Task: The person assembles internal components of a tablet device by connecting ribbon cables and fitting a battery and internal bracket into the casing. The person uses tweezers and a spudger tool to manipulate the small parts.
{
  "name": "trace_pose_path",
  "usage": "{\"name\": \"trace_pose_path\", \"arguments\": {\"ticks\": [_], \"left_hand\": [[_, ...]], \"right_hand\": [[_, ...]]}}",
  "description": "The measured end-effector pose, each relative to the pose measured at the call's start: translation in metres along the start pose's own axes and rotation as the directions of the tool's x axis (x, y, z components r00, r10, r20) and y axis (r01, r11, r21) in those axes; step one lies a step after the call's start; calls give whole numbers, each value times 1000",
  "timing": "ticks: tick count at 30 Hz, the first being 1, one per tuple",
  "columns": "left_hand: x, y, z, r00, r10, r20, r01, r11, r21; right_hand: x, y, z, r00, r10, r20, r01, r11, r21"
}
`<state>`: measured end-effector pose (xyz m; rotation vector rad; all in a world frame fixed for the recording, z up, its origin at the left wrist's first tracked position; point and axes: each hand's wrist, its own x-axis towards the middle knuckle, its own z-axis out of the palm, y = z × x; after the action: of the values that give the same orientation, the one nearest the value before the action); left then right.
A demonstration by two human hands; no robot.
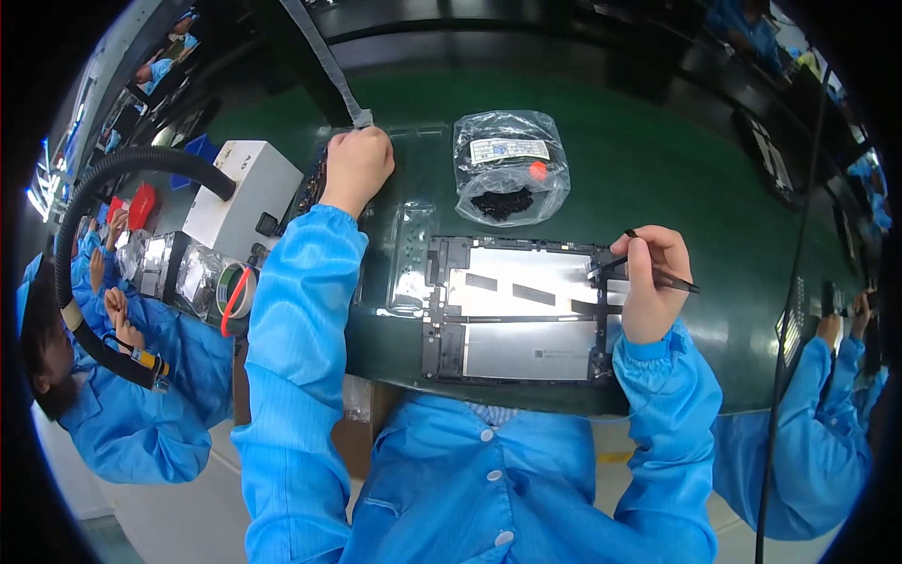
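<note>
My right hand (656, 287) grips a dark pair of tweezers (675, 281) over the right edge of an opened tablet-like device (526, 362). A small black bit shows by the fingertips; I cannot tell whether it belongs to the tweezers. The device lies flat, with silvery panels, black strips and a dark frame. Farther left, my left hand (359, 167) is closed, knuckles up, at the foot of a grey strip-covered post (359, 116). Its fingertips are hidden, along with anything in them. Beside it lie small dark parts (312, 183) and a clear plastic tray (411, 258).
Beyond the device lies a clear bag (512, 169) of small black pieces. A white box (240, 193) with a black hose (132, 160) stands left, near a tape roll (235, 289). Co-workers in blue sit at left (141, 404) and right (813, 442). A dark cable (787, 329) hangs at right.
</note>
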<state>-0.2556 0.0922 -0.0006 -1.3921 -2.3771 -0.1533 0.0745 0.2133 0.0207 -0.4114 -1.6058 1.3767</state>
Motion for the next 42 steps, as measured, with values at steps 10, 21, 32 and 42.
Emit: {"name": "trace_pose_path", "arguments": {"ticks": [10, 21, 32, 42], "left_hand": [[-3, 21, -66, 923, -104, -370, -62, 909, -412], [-39, 147, -47, 966, 151, -208, -257, 538, -803], [-47, 138, -27, 967, 114, -228, -255, 472, -844], [-48, 137, -27, 946, 199, -255, -323, 526, -787]], "right_hand": [[30, -15, -33, 961, -184, -206, 132, 961, -245], [23, 10, 8, 705, -199, 681, 701, 340, -626], [15, 11, 28, 648, -140, 748, 757, 216, -616], [11, 12, 31, 704, -86, 705, 704, 213, -677]]}}
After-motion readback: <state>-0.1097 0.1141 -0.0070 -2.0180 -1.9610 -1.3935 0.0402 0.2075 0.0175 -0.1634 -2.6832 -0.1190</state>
